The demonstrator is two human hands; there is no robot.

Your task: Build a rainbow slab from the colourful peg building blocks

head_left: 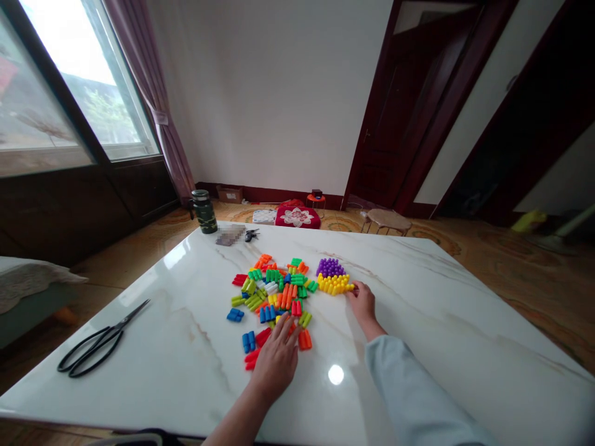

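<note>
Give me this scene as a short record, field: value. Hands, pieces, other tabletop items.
left: left hand, palm down at the near side of the mixed-colour pieces
right: right hand, fingertips at the right end of the yellow pieces; grip unclear
beyond yellow: purple pieces, grouped
table left: scissors, tips pointing away
far left corner: dark green bottle, upright
surface: white marbled table

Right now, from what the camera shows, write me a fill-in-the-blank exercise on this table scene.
1. The right hand is nearest the ____ cluster.
2. Just beyond that cluster stand pegs coloured ____.
3. The scissors have ____ handles.
4. A pale sleeve covers most of the person's ____ forearm.

Missing words: yellow; purple; black; right.
</note>
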